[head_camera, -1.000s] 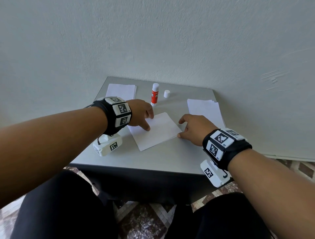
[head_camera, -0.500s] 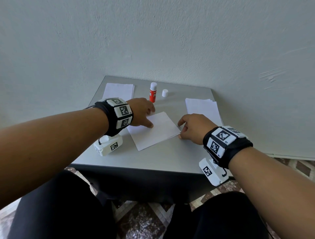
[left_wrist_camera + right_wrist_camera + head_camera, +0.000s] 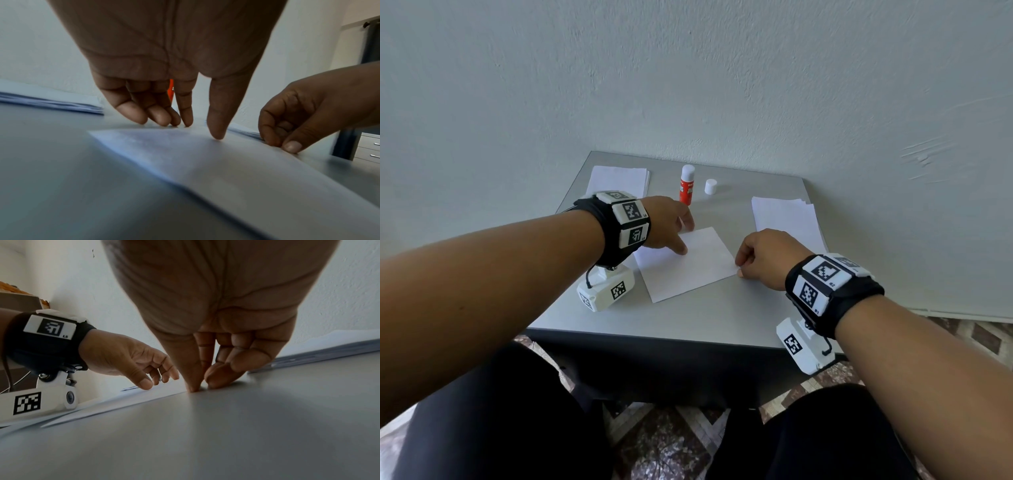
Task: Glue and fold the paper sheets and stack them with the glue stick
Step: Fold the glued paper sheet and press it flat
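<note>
Two stacks of sheets, the glue stick [image 3: 687,185] and its cap [image 3: 711,187] show only from my head view. My left hand [image 3: 666,224] presses its straight fingertips [image 3: 214,133] onto the white sheet [image 3: 688,265] lying flat mid-table [image 3: 722,308]. My right hand [image 3: 765,258], fingers curled, pinches the sheet's right corner.

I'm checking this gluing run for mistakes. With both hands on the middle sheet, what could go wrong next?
1. The right hand pinches just one corner of the sheet; lifting it could fold crookedly.
2. The left hand sits beside the uncapped glue stick and might topple it.
</note>
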